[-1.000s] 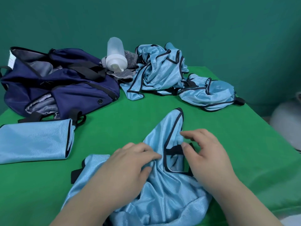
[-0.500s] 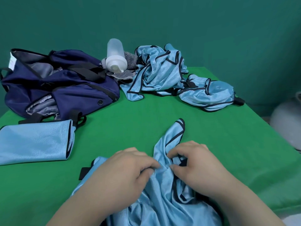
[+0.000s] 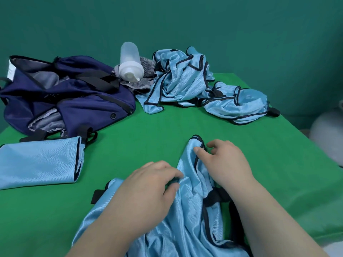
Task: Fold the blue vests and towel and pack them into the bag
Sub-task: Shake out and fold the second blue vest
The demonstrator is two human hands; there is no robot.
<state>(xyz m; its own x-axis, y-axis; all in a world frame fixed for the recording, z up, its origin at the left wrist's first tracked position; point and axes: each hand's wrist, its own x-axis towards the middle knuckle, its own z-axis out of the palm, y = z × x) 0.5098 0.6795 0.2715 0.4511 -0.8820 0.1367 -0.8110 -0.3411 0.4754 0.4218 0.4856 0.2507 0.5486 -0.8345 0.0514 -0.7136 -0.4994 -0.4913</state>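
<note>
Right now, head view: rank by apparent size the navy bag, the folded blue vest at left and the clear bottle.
1. Navy blue fabric bag
2. Folded light-blue vest, cut by the left edge and nearer the camera, so its margin is unsure
3. Translucent plastic bottle with white lid, clearly smallest

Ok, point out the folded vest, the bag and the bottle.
folded vest (image 3: pixel 39 162), head view, middle of its top face.
bag (image 3: pixel 89 106), head view, navy front flap.
bottle (image 3: pixel 130 62), head view, where body meets cap.
</note>
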